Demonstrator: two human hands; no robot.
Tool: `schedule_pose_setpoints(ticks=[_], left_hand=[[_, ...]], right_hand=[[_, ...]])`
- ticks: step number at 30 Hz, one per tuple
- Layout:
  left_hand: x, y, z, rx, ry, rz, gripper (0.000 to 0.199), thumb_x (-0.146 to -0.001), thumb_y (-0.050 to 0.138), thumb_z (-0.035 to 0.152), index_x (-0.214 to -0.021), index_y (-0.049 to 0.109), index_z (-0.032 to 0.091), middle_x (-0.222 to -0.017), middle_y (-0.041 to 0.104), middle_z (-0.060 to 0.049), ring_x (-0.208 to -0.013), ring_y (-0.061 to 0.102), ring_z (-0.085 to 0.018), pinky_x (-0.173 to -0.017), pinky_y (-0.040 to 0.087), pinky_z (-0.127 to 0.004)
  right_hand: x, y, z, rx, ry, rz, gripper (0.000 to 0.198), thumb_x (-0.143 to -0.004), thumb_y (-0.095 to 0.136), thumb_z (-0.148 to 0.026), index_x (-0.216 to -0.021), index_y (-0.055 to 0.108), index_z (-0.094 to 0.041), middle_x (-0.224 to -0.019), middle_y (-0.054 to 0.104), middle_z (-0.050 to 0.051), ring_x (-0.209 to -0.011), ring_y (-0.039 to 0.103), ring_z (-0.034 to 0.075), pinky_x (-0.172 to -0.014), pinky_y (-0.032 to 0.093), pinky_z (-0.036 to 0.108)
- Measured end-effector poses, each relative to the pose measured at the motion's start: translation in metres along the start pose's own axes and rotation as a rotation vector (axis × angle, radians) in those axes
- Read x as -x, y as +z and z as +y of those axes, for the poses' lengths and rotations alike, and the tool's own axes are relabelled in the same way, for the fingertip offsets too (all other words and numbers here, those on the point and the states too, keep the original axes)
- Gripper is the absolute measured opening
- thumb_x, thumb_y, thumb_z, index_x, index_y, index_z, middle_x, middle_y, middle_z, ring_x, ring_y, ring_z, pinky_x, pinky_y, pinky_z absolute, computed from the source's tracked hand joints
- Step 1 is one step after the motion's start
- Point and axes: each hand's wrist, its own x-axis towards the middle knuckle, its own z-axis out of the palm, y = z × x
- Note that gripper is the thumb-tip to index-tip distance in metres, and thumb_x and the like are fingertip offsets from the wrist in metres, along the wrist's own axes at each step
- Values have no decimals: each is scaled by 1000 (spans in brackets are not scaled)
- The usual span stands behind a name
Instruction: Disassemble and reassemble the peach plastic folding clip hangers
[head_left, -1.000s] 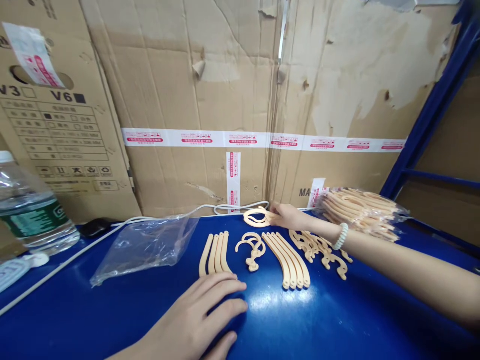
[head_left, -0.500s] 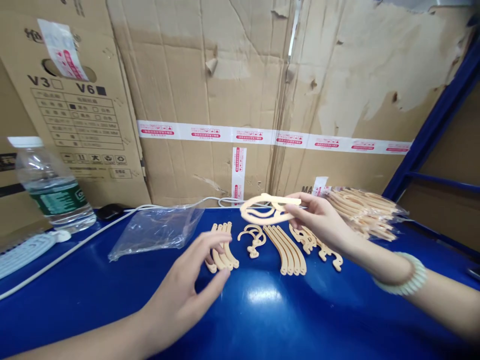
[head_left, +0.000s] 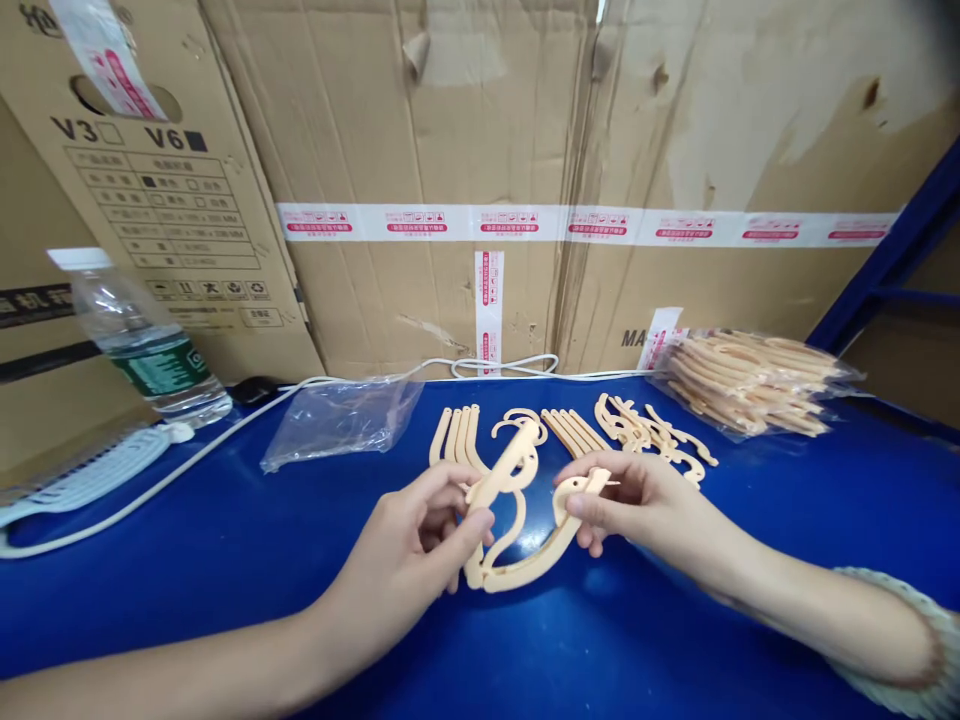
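A beige folding hanger (head_left: pixel 527 573) is held up between both hands, its two arms spread into a V with the joint at the bottom. My left hand (head_left: pixel 409 535) pinches the left arm between thumb and fingers. On the other side my right hand (head_left: pixel 649 505) grips the end of the right arm. Behind it on the blue table lie a row of curved hanger arms (head_left: pixel 455 438) at left and another row (head_left: pixel 574 430) at right. Loose hook pieces (head_left: pixel 637 428) lie farther right. Another hook (head_left: pixel 510 420) is partly hidden behind the held hanger.
A clear bag full of beige hanger parts (head_left: pixel 750 375) lies at the back right. An empty plastic bag (head_left: pixel 341 420), a water bottle (head_left: pixel 161 365), a blue hairbrush (head_left: pixel 90 470) and a white cable (head_left: pixel 202 465) are at left. Cardboard (head_left: pixel 420 300) stands behind the table.
The hanger has come down and nearer from my right hand's raised hold, and its arms are now spread apart. My left hand, empty before, has taken hold of one arm.
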Motion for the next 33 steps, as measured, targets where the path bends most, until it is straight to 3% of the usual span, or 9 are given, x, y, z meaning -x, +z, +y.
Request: schedule_pose_setpoints(ticks=[5,8,12,15,20,22,26,30,33], left_hand=[[-7,-6,4,18,115,164,21,-94,55,39,-91,54,18,-77,62,1,-52,50,-8,-49,44,-18],[-11,-11,2,-35,186,215,25,-96,51,37,-82,57,17,-75,60,1,-54,45,-7,-51,39,-18],[-12,-14,0,-51,164,219,30,-97,50,40,-77,56,18,-67,55,3,-57,47,-9,-53,37,-19],[-10,-12,2,-37,103,98,32,-94,51,45,-78,55,18,-70,52,3,-62,48,-11,-57,39,-20],[-15,-12,9,61,-8,-337,35,-92,49,48,-85,61,16,-104,64,-7,-101,57,-22,-88,40,-29],[-19,-13,9,197,-111,-456,40,-90,49,53,-89,61,15,-100,67,-10,-93,62,-24,-84,44,-32],[-21,-11,6,401,-263,-486,40,-84,59,53,-75,49,16,-88,65,-8,-65,62,-18,-61,46,-28],[-14,-7,7,143,-181,-469,24,-87,62,39,-92,56,17,-75,61,0,-62,53,-12,-56,38,-21],[-10,-6,11,-80,-63,-483,23,-95,50,36,-97,62,16,-72,56,1,-61,45,-11,-54,33,-21]], right_hand=[[-4,-11,-2,-18,25,89,38,-68,83,-47,-79,67,-14,-70,69,5,-65,65,13,-64,55,25],[-5,-13,0,4,-35,181,39,-71,81,-50,-78,64,-16,-67,62,0,-63,56,10,-59,49,21],[-2,-11,4,-72,-92,245,38,-76,78,-48,-76,57,-17,-63,51,-5,-57,46,7,-55,43,19],[2,-3,3,-169,-50,183,37,-73,81,-44,-78,55,-18,-69,59,-1,-59,56,10,-56,50,23],[6,10,-1,-154,-107,168,32,-68,86,-36,-75,59,-19,-82,60,0,-69,65,13,-62,59,25],[6,12,0,-108,-157,157,28,-70,84,-34,-73,61,-19,-81,60,-1,-67,66,13,-60,59,24],[9,15,4,35,-284,59,19,-79,77,-26,-72,61,-19,-78,65,1,-65,65,12,-61,57,23],[13,20,6,286,-434,-2,4,-87,68,-19,-84,69,-20,-79,69,3,-71,66,14,-64,53,24],[14,21,6,420,-570,-30,11,-89,64,-12,-87,71,-20,-80,71,3,-73,66,14,-66,52,25]])
